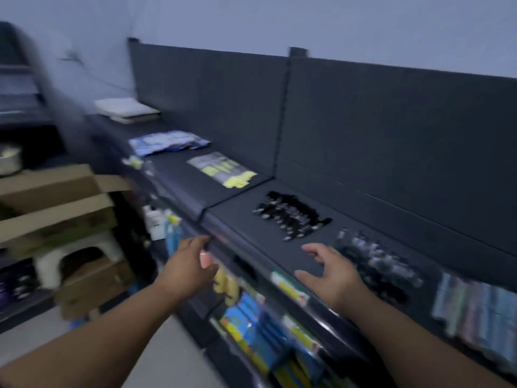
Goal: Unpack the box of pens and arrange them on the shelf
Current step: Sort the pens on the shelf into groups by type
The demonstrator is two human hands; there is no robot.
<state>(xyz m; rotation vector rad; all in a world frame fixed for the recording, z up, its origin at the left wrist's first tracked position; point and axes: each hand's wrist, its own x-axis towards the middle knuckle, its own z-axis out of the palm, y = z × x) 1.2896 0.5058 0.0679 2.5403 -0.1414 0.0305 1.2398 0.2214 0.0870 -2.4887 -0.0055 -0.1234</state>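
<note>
The frame is motion-blurred. A row of black pens [292, 215] lies on the dark top shelf [251, 228]. A second, greyer group of pens [377, 261] lies to its right. My right hand [333, 271] hovers over the shelf's front edge just left of that greyer group, fingers spread and holding nothing. My left hand [193, 264] is in front of the shelf edge, fingers relaxed and empty. An open cardboard box [56, 203] stands at the left, its contents not visible.
Further left on the shelf lie yellow-and-grey packets [223, 170], blue-white packets [167, 142] and a pale flat stack [126, 109]. Pale boxed items [481, 312] sit at the right end. Colourful packs [251, 317] hang on the lower tier. A white stool [75, 256] stands under the cardboard.
</note>
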